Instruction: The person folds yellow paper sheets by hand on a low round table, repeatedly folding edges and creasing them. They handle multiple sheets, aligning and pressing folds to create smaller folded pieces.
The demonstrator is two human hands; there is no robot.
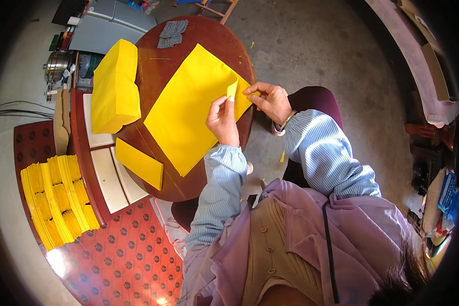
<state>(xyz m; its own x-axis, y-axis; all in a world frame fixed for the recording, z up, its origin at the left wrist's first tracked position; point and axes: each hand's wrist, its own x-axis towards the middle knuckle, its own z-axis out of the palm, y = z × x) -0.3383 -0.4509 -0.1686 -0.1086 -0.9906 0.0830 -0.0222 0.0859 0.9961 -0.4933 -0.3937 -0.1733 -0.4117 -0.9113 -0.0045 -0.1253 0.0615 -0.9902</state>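
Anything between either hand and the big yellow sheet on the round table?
Nothing visible: left hand pinches the curled edge of the yellow sheet, right hand is at its right corner. Grey cloth and yellow stack sit clear of both hands.

From my remote seat I see blue-and-white striped fabric on both forearms, the left sleeve (217, 188) and right sleeve (321, 148) loosely puffed; a lilac jacket (357, 229) lies open over a ribbed tan top (285, 250) with round buttons; I also make out a black cord (330, 255), dark maroon trousers (319, 97) and a slim bangle (290, 118) at the right wrist.
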